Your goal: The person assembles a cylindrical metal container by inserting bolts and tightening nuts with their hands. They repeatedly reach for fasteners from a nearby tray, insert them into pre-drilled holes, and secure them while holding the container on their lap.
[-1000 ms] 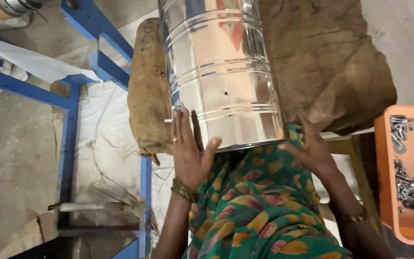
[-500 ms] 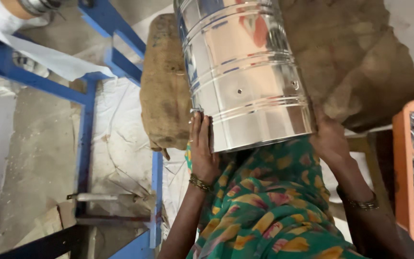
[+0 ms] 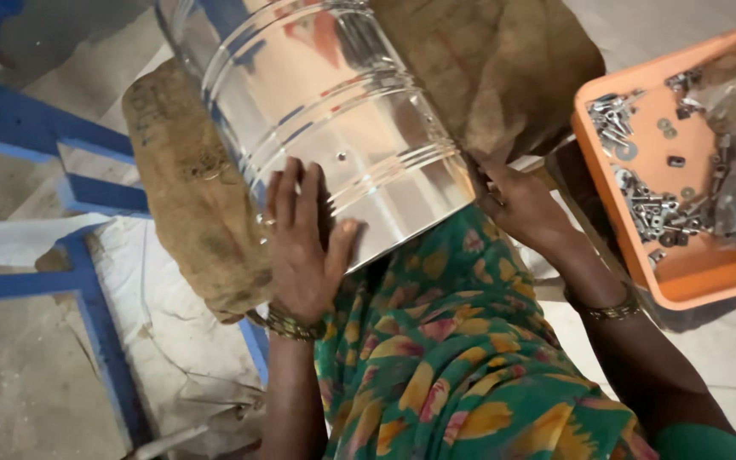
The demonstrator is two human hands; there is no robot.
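A shiny steel drum [image 3: 325, 128] lies tilted on brown sacking [image 3: 513, 68], its lower rim toward the person. The left hand [image 3: 304, 247] presses flat, fingers spread, on the drum's side; the right hand [image 3: 517, 204] grips its rim. Right of the drum, an orange tray [image 3: 692, 273] holds screws, washers and nuts [image 3: 658, 204].

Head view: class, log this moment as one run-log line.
left hand: flat on shiny steel drum | right hand: at drum's rim | drum: on brown sacking | orange plastic tray: metal fasteners
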